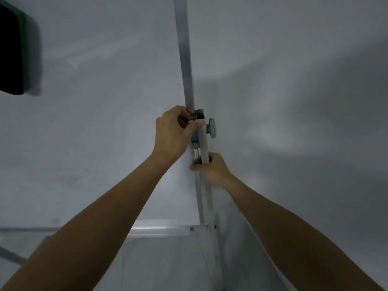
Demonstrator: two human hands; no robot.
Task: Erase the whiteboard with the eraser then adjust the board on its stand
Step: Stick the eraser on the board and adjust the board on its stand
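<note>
No writing to read here.
You are seeing the whiteboard [84,143], stand post [204,143] and knob [211,128] showing no letters, numbers, labels or brands.

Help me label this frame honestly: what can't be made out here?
Head view only.
1. How the left hand grips the clamp beside the knob: covered by its fingers.
2. The eraser: cut by the left edge, blurred.
3. Foot of the stand post: past the bottom edge.

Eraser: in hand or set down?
Out of hand. The eraser sits on the whiteboard, upper left; left hand pinches the clamp, right hand grips the stand post.
</note>
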